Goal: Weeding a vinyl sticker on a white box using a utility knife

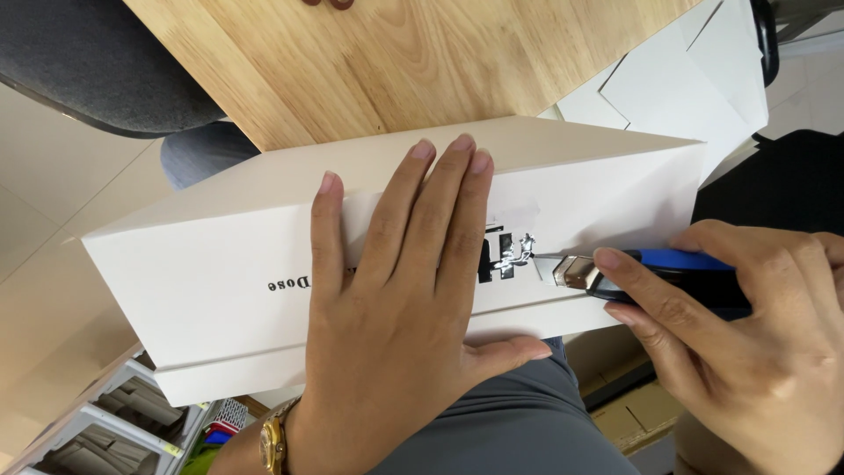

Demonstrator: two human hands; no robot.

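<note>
A long white cardboard box (220,281) rests across my lap, its far edge against a wooden table (396,62). My left hand (396,299) lies flat on the box's middle, fingers spread, pressing it down. My right hand (747,325) grips a blue and black utility knife (642,271). Its metal blade tip touches the clear tape and a small black printed label (501,255) on the box, just right of my left fingers. A gold wristwatch (272,440) sits on my left wrist.
White paper sheets (686,79) lie at the table's right end. A dark grey chair seat (97,62) is at the upper left. Below the box are a white shelf rack (105,431) and brown cartons (633,405) on the floor.
</note>
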